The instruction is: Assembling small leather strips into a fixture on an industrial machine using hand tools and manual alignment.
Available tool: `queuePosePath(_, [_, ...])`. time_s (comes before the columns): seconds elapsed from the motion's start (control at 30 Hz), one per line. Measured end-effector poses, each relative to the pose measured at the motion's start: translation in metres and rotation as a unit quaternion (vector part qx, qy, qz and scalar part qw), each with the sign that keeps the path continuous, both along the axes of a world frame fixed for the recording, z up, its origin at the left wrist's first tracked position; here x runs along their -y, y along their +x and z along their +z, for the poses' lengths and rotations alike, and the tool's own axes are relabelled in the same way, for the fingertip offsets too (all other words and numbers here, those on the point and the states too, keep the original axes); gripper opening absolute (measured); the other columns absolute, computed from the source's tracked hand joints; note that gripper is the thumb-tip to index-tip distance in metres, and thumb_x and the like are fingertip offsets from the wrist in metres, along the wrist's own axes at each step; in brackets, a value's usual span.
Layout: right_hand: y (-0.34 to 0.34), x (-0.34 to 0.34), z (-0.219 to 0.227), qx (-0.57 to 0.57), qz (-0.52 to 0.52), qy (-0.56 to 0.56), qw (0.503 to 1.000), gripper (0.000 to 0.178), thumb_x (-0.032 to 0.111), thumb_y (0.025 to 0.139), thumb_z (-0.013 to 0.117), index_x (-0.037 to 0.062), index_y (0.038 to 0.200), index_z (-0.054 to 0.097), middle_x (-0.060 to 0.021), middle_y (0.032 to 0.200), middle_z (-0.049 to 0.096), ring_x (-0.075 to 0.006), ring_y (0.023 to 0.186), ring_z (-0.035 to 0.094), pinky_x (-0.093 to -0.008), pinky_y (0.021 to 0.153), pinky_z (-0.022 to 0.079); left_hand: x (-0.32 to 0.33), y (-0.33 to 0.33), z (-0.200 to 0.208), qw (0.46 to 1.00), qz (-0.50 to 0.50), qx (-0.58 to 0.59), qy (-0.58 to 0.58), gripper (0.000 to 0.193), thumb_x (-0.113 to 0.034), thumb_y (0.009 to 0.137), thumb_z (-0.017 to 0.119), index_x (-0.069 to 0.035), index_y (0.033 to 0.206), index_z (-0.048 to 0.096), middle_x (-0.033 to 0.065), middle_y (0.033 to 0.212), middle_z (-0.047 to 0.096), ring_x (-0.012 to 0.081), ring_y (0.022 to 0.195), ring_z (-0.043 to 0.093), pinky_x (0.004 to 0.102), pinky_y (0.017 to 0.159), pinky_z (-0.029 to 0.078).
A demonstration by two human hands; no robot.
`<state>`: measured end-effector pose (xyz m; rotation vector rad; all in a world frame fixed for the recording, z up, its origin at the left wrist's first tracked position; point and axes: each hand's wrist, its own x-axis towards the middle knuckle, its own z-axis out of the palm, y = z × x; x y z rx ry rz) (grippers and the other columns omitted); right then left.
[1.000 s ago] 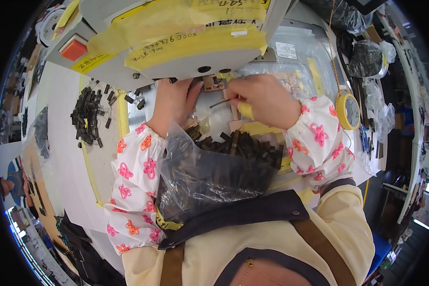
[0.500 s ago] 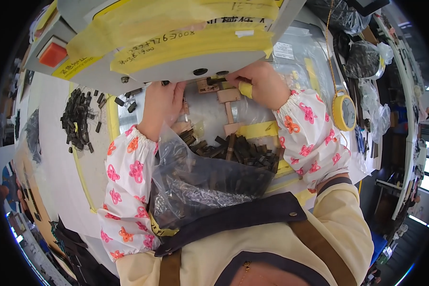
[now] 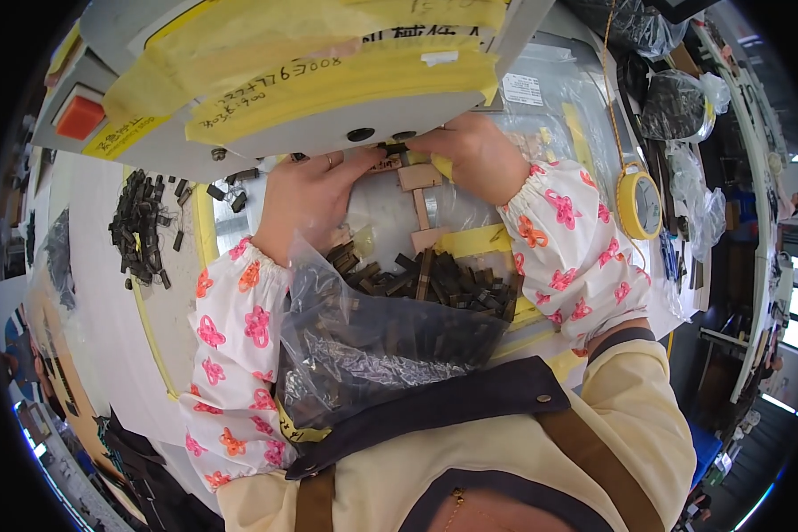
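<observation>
Under the machine's front edge, my two hands meet at a small dark block [image 3: 397, 150]. From the left, my left hand [image 3: 315, 197], with a ring on one finger, reaches its fingertips to the block's left end and seems to pinch it. On the other side, my right hand [image 3: 477, 160] has its fingers closed at the block's right end; yellow tape wraps one finger. Below them is a tan, block-like fixture [image 3: 419, 178] with a narrow stem. Nearer me, a clear plastic bag [image 3: 372, 341] lies open, with many dark blocks [image 3: 448, 279] at its mouth.
A grey machine housing [image 3: 275, 146] with yellow tape and a red button [image 3: 79, 117] overhangs the work. Left of it lies a pile of dark pieces [image 3: 140, 222]. A yellow tape roll [image 3: 640, 205] hangs on a cord at the right, near bagged items [image 3: 678, 105].
My left hand has moved right and its fingers now reach the dark block at my right hand. The right hand stays nearly in place. The whole view has shifted slightly.
</observation>
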<state>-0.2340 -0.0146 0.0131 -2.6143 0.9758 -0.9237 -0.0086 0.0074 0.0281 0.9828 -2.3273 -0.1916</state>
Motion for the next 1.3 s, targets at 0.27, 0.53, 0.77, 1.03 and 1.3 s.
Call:
queuePosePath(0.27, [0.019, -0.005, 0.003, -0.006, -0.024, 0.023, 0.999, 0.017, 0.001, 0.068, 0.058, 0.0042, 0.085, 0.063, -0.0109, 0.087, 0.061, -0.0311, 0.082, 0.058, -0.0397, 0.07, 0.048, -0.001, -0.005, -0.002, 0.995, 0.042, 0.096, 0.0, 0.04, -0.001, 0.071, 0.054, -0.02, 0.105, 0.063, 0.0044, 0.065, 0.052, 0.0263, 0.058, 0.055, 0.0352, 0.055, 0.047])
queuePosePath(0.53, [0.014, -0.002, -0.001, 0.01, 0.002, 0.005, 1.0, 0.021, -0.001, 0.065, 0.057, 0.006, 0.084, 0.064, -0.0082, 0.084, 0.061, -0.0282, 0.083, 0.057, -0.0386, 0.07, 0.048, -0.008, 0.006, -0.001, 0.998, 0.052, 0.014, 0.042, 0.031, 0.0, 0.073, 0.053, -0.016, 0.097, 0.065, 0.0068, 0.066, 0.052, 0.0268, 0.06, 0.053, 0.0356, 0.058, 0.043])
queuePosePath(0.77, [0.016, -0.002, 0.002, -0.037, -0.016, -0.033, 0.999, 0.019, 0.001, 0.063, 0.058, 0.0068, 0.079, 0.066, -0.0081, 0.084, 0.062, -0.0258, 0.084, 0.058, -0.0357, 0.071, 0.049, -0.006, 0.005, -0.003, 0.997, 0.046, 0.017, 0.052, 0.028, -0.003, 0.072, 0.055, -0.014, 0.096, 0.063, 0.0073, 0.065, 0.054, 0.0271, 0.063, 0.055, 0.0365, 0.06, 0.043])
queuePosePath(1.03, [0.023, -0.003, 0.002, -0.08, -0.032, -0.065, 0.994, 0.012, 0.005, 0.064, 0.059, 0.0058, 0.074, 0.064, -0.0105, 0.079, 0.06, -0.0266, 0.082, 0.059, -0.0355, 0.068, 0.05, -0.007, 0.005, -0.002, 0.994, 0.042, 0.103, -0.014, 0.033, -0.006, 0.07, 0.058, -0.018, 0.101, 0.063, 0.0057, 0.068, 0.055, 0.0243, 0.062, 0.057, 0.0352, 0.057, 0.044])
queuePosePath(1.3, [0.014, -0.001, 0.006, -0.076, -0.012, -0.057, 0.995, 0.016, 0.004, 0.064, 0.059, 0.0078, 0.079, 0.065, -0.0064, 0.082, 0.06, -0.0244, 0.083, 0.058, -0.0349, 0.071, 0.048, -0.007, -0.004, 0.003, 0.98, 0.064, 0.189, -0.002, 0.049, -0.005, 0.071, 0.056, -0.026, 0.115, 0.056, 0.0036, 0.064, 0.049, 0.0242, 0.06, 0.056, 0.0362, 0.056, 0.047])
